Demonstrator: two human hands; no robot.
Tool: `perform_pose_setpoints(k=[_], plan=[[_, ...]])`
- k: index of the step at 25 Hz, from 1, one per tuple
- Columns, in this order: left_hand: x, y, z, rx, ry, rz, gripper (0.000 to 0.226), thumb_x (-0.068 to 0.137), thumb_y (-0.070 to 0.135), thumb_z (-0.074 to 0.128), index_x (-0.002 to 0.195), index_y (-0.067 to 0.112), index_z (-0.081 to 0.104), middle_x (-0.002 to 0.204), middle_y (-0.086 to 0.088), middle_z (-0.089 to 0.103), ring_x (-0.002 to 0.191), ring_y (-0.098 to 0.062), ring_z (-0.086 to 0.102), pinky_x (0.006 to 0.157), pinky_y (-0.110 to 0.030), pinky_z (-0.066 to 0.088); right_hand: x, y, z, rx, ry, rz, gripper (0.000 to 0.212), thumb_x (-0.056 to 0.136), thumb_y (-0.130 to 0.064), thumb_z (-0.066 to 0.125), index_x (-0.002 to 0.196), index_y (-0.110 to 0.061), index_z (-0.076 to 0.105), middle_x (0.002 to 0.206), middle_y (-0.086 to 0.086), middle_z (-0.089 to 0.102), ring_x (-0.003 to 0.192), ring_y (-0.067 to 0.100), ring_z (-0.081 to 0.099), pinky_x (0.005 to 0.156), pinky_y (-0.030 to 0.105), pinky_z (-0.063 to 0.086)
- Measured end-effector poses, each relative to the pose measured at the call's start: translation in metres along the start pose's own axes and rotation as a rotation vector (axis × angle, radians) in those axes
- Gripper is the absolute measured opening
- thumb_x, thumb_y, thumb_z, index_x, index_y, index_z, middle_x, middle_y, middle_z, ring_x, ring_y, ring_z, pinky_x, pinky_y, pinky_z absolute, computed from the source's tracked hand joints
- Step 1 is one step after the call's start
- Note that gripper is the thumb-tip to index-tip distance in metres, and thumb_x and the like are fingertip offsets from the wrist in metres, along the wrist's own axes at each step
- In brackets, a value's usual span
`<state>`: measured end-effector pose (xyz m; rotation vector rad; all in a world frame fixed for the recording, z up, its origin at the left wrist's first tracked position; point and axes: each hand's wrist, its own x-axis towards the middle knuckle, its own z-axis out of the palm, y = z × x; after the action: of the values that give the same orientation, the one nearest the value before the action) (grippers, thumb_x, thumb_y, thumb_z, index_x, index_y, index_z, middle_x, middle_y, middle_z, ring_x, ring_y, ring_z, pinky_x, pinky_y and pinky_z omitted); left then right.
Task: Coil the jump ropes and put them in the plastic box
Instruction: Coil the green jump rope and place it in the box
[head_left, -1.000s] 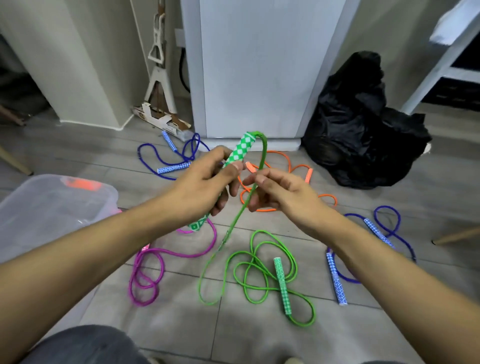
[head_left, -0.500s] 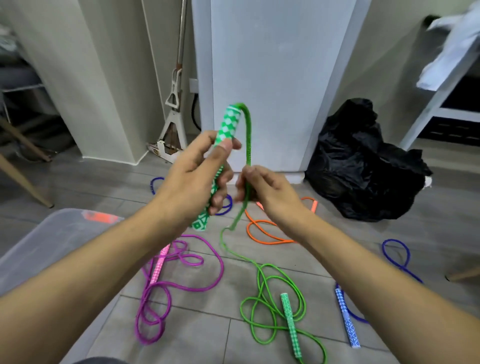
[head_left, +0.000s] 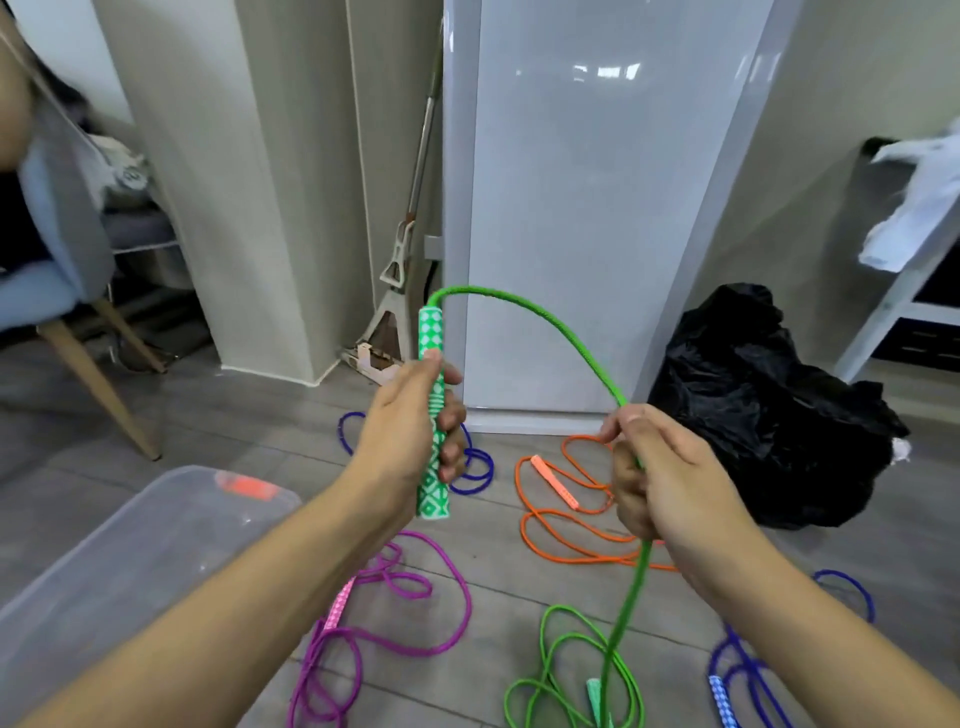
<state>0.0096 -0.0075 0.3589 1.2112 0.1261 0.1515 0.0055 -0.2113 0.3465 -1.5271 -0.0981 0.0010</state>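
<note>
My left hand (head_left: 410, 426) grips the green jump rope's patterned handle (head_left: 432, 332) upright at chest height. The green cord (head_left: 550, 317) arcs from the handle's top over to my right hand (head_left: 660, 473), which holds it in curled fingers. Below that hand the cord drops to loose loops on the floor (head_left: 576, 670) beside its second green handle (head_left: 595, 693). The clear plastic box (head_left: 130, 561) stands at lower left under my left forearm. A pink rope (head_left: 415, 603), an orange rope (head_left: 566, 499) and blue ropes (head_left: 472, 467) lie uncoiled on the floor.
A black bin bag (head_left: 769, 415) slumps at the right by a white cabinet (head_left: 587, 208). A mop (head_left: 410, 218) leans in the corner behind. A chair with wooden legs (head_left: 104, 384) stands at the left, a white shelf frame (head_left: 904, 291) at the far right.
My hands have moved apart: the right hand slid along the green cord to the right, opening a wide arc. The left hand turned the handle upright. The view tilted up.
</note>
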Motion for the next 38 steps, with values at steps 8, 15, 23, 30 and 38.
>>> perform_pose_setpoints(k=[8, 15, 23, 30, 38], plan=[[-0.039, -0.009, 0.026, 0.129, -0.281, -0.414, 0.032, 0.098, 0.032, 0.039, 0.077, 0.01, 0.05, 0.059, -0.008, 0.045, 0.045, -0.024, 0.049, 0.045, -0.03, 0.048, -0.016, -0.015, -0.007, -0.138, 0.128, -0.149, 0.029, 0.095, -0.021, 0.043, 0.072, -0.015, 0.059, 0.05, -0.004, 0.029, 0.039, 0.005, 0.024, 0.041, 0.017, 0.022], [-0.057, -0.028, 0.027, 0.256, -0.379, -0.273, 0.013, 0.086, 0.007, 0.042, 0.082, 0.007, 0.054, 0.061, -0.009, 0.045, 0.046, -0.025, 0.05, 0.055, -0.036, 0.051, -0.025, -0.025, -0.021, -0.341, 0.157, -0.231, 0.03, 0.104, -0.018, 0.043, 0.087, -0.023, 0.067, 0.046, -0.007, 0.025, 0.042, 0.011, 0.022, 0.046, 0.024, 0.023], [-0.05, -0.023, 0.029, 0.055, -0.265, -0.184, 0.039, 0.104, 0.039, 0.037, 0.072, 0.018, 0.038, 0.058, 0.003, 0.016, 0.043, -0.007, 0.009, 0.044, -0.013, 0.014, -0.029, -0.022, -0.021, -0.293, -0.051, -0.12, 0.028, 0.105, -0.017, 0.042, 0.085, -0.007, 0.059, 0.046, -0.012, 0.028, 0.039, 0.004, 0.021, 0.04, 0.019, 0.019], [-0.033, -0.001, 0.015, -0.049, -0.214, -0.223, 0.031, 0.1, 0.034, 0.036, 0.073, 0.019, 0.041, 0.059, 0.002, 0.022, 0.038, -0.008, 0.011, 0.04, -0.013, 0.012, -0.026, -0.016, -0.035, -0.202, -0.184, 0.075, 0.034, 0.103, -0.01, 0.045, 0.077, -0.013, 0.068, 0.053, -0.005, 0.023, 0.042, 0.009, 0.016, 0.045, 0.019, 0.011], [-0.029, -0.004, 0.036, -0.205, -0.178, -0.134, 0.019, 0.096, 0.019, 0.037, 0.081, 0.012, 0.048, 0.059, -0.001, 0.032, 0.036, -0.009, 0.019, 0.038, -0.014, 0.017, -0.048, 0.01, 0.029, -0.228, -0.423, 0.033, 0.015, 0.096, -0.015, 0.064, 0.086, -0.018, 0.075, 0.053, -0.002, 0.031, 0.04, 0.008, 0.023, 0.041, 0.02, 0.021]])
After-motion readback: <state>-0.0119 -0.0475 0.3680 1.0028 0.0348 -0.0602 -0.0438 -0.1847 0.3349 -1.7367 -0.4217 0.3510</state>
